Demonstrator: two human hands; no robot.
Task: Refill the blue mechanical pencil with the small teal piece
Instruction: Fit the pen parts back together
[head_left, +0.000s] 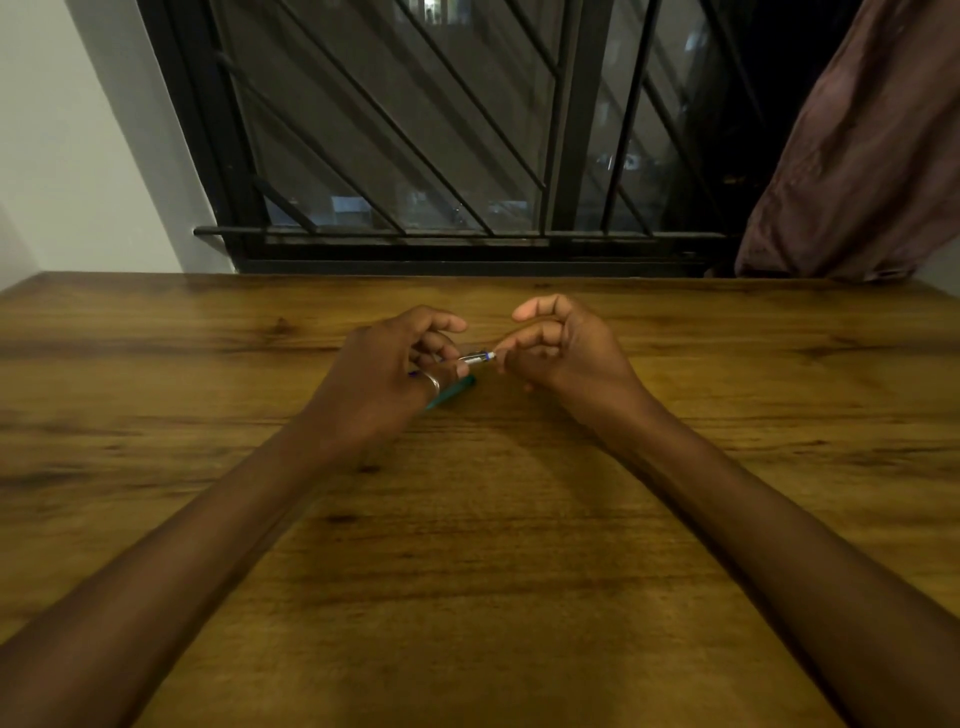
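Observation:
My left hand (395, 371) is closed around the blue mechanical pencil (475, 357), whose clear and blue end sticks out to the right. Fingertips of my right hand (558, 345) pinch that end of the pencil. A small teal piece (451, 392) lies on the wooden table (467, 519) just under my left hand, partly hidden by it. Most of the pencil's barrel is covered by my left fingers; a bit of blue shows at the left of that hand.
The table's far edge meets a dark barred window (415, 156). A brown curtain (857, 156) hangs at the back right. A white wall (78, 130) is at the back left.

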